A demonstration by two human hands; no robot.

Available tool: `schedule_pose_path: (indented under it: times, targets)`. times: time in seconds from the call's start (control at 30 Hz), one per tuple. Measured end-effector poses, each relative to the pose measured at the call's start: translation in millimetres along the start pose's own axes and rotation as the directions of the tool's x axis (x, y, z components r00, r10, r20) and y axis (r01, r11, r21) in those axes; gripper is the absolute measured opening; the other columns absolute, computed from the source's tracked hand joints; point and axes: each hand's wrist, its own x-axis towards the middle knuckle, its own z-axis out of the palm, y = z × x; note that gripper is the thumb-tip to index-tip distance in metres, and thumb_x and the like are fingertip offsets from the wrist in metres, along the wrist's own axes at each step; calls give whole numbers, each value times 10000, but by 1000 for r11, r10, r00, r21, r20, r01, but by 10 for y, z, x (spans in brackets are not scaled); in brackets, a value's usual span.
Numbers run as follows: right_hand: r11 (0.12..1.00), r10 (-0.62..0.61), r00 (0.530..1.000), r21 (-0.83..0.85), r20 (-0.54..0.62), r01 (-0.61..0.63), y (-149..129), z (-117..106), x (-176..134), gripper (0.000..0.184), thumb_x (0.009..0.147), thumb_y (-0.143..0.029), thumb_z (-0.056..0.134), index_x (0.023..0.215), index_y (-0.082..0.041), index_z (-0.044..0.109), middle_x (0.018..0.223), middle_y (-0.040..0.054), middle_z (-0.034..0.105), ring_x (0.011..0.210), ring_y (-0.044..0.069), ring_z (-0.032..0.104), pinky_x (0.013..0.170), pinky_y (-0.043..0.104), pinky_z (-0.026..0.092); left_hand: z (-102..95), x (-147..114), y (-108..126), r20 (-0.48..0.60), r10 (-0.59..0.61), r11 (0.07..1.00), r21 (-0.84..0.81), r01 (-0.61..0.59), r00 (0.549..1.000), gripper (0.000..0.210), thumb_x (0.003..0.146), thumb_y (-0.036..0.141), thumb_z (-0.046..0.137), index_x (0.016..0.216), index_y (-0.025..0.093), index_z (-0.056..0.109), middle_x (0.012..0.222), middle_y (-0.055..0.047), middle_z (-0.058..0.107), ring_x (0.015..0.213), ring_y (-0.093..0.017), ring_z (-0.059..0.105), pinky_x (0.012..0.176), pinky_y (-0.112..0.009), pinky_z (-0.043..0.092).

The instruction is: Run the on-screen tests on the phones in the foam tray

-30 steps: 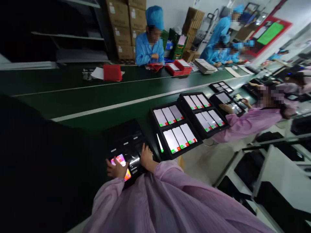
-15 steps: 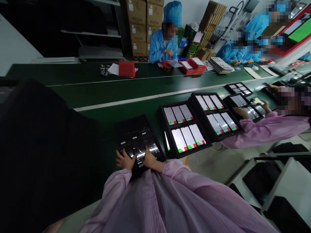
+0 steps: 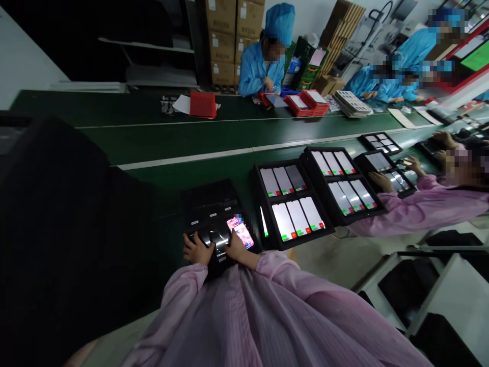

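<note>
Directly in front of me lies a black tray (image 3: 209,194) with dark-screened phones (image 3: 219,239) in its near row. At the right end of that row a phone (image 3: 241,232) is lit with a pink picture. My left hand (image 3: 197,251) rests on the tray's near left part, fingers spread and thumb against a dark phone. My right hand (image 3: 237,248) lies over the row beside the lit phone, its index finger stretched forward and its thumb pointing left. Both hands look open; their undersides are hidden.
To the right, a black tray (image 3: 269,198) and another tray (image 3: 324,177) hold phones with white screens. A narrow lit screen (image 3: 264,221) stands between trays. A pink-sleeved co-worker's hand (image 3: 380,181) is farther right. Large dark cloth (image 3: 57,229) covers the left. Red trays (image 3: 307,103) lie across the green table (image 3: 171,137).
The right-hand phone in my tray has gone from dark to a lit pink screen. One screen in the neighbouring tray has turned darker. My hands have hardly moved.
</note>
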Motion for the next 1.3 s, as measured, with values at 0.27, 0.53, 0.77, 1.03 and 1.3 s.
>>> schedule_pose_path:
  times: [0.27,0.53,0.77,1.03,1.3]
  targets:
    - [1000,-16,1000,-24,22,17,37,19,11,922,779,-128,671,1611,-105,276,1395,218,649,1276,311,651,1033,424,553,50,13,-29,-29,1,998,-56,-3,1000,857,698,450,764,1471,221,474,1668,-251,218,1288,-464,461,920,-617,461]
    - [938,-129,982,-303,137,165,-54,-130,-29,863,894,-214,596,1658,-233,195,1443,180,616,1157,311,710,951,430,569,97,34,-52,-37,20,989,-143,-25,999,847,667,416,755,1441,179,503,1675,-275,178,1322,-522,428,937,-683,449]
    - [821,-218,931,-462,293,337,5,-367,-188,700,955,-257,539,1613,-189,309,1519,179,560,1194,304,698,947,409,571,127,123,-428,-67,109,878,-462,-127,992,922,675,419,757,1495,178,410,1594,-246,333,1439,-429,409,1142,-622,394]
    - [712,-252,810,-466,529,526,160,-504,-282,466,1017,-358,597,1472,-282,529,1370,75,705,1106,263,744,866,323,574,280,-90,-1025,41,21,825,-565,6,999,768,685,467,736,1359,167,520,1359,-197,582,1413,-384,485,1216,-538,360]
    - [720,-245,855,-504,457,476,-7,-450,-101,459,1054,-354,492,1496,-235,524,1355,111,712,1154,296,726,927,396,582,312,-15,-948,7,74,859,-508,-60,997,898,581,432,797,1365,121,491,1360,-235,531,1437,-425,426,1202,-587,362]
